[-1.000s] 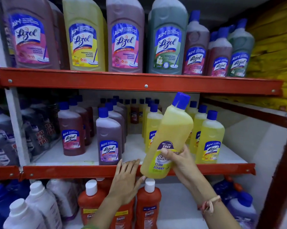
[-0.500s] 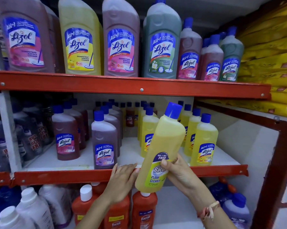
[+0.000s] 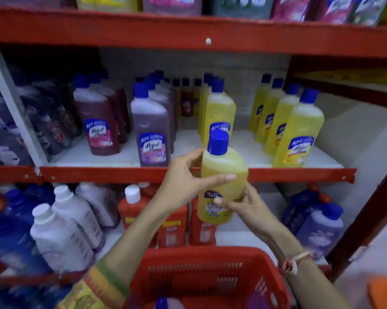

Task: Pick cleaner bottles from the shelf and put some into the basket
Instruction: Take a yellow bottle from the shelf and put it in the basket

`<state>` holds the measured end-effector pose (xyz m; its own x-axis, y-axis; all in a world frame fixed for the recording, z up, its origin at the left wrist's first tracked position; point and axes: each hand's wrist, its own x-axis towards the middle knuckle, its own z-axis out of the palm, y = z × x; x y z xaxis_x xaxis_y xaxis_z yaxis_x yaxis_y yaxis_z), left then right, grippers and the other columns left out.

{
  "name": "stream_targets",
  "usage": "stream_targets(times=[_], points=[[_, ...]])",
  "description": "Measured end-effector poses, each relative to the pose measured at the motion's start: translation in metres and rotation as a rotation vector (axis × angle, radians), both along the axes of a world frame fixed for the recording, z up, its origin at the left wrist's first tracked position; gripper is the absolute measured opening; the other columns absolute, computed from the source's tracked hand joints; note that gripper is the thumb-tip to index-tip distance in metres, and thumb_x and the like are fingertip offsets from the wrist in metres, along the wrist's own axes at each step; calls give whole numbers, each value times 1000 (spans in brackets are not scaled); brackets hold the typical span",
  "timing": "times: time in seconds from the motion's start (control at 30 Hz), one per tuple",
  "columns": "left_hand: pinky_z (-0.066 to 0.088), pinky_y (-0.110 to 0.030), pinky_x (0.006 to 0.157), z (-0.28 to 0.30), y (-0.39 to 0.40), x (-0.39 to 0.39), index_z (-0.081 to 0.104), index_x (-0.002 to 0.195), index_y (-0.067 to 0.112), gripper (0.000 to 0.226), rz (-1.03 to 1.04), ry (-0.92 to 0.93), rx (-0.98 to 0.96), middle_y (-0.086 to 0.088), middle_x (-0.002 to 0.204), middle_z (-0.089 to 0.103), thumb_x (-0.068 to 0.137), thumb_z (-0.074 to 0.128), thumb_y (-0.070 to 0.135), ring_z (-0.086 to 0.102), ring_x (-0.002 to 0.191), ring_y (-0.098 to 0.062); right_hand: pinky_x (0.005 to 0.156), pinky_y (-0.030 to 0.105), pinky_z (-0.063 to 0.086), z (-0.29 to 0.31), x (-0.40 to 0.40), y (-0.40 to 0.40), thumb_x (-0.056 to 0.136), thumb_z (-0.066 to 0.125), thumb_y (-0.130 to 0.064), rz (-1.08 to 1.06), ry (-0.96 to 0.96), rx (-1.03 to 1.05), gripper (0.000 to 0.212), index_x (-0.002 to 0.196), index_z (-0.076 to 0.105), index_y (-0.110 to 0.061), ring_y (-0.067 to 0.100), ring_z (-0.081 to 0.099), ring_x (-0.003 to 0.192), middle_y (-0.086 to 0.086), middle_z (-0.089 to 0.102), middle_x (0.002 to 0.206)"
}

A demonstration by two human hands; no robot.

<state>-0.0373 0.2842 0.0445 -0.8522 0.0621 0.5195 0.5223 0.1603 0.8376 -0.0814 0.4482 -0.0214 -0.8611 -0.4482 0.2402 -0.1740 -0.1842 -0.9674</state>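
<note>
A yellow cleaner bottle [image 3: 223, 170] with a blue cap is upright in front of the middle shelf's red edge [image 3: 99, 173]. My left hand [image 3: 183, 181] wraps its upper body from the left, fingers across the front. My right hand [image 3: 241, 204] grips its lower labelled part from the right. Directly below, at the bottom of the view, is the red basket [image 3: 201, 259], with a blue-capped bottle [image 3: 165, 303] showing inside it. More yellow bottles [image 3: 297, 132], a purple bottle [image 3: 151, 128] and a maroon bottle [image 3: 96, 121] stand on the middle shelf.
White-capped bottles [image 3: 61, 233] and orange bottles [image 3: 132, 208] fill the lower shelf, with blue-purple ones [image 3: 319, 228] at the right. A red upright post [image 3: 366, 219] frames the rack's right side. Large bottles line the top shelf [image 3: 188, 32].
The view has tilted down and the basket has come into sight. My left hand left the shelf edge and took hold of the yellow bottle, which came down and upright.
</note>
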Motion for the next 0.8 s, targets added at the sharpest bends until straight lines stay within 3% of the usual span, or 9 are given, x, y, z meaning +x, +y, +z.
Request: stream_targets(times=[0.23,0.37,0.5,0.6,0.73,0.8], points=[[59,-26,77,-84,5,15,71,99,18,49,40,-233,-7,3,96,77,55,91,18,71,90,-14,93,39,57,-76,25,21,74,75,-22,14,-110,281,70,136,44,-14,23,62,118,8,64,129],[59,-32,79,-150,14,27,71,98,18,51,28,-369,-12,0,96,77,52,92,18,71,86,-12,102,39,51,-129,42,38,76,77,-5,26,-177,397,73,139,41,-11,22,57,125,10,59,135],[59,-46,81,-205,21,38,73,95,18,53,23,-490,-92,-5,94,77,48,93,27,71,90,-22,102,46,49,-177,55,49,68,83,1,-9,-203,540,77,136,47,-8,20,60,114,9,63,127],[59,-47,78,-239,28,50,74,91,24,51,36,-586,-176,0,87,78,44,94,32,72,84,-14,101,42,47,-210,67,55,64,85,4,-46,-223,639,75,130,52,-5,16,57,108,9,65,121],[56,-33,71,-282,35,72,73,92,28,52,72,-686,-246,5,83,78,43,93,31,64,73,3,96,31,46,-247,86,57,63,87,-2,-55,-224,812,70,126,57,-1,23,62,111,18,67,123],[58,-37,75,-298,37,83,74,92,24,51,80,-733,-226,2,86,78,44,92,27,67,76,-2,93,28,45,-260,93,56,64,87,-4,-52,-243,858,66,123,59,1,28,63,113,18,68,121]])
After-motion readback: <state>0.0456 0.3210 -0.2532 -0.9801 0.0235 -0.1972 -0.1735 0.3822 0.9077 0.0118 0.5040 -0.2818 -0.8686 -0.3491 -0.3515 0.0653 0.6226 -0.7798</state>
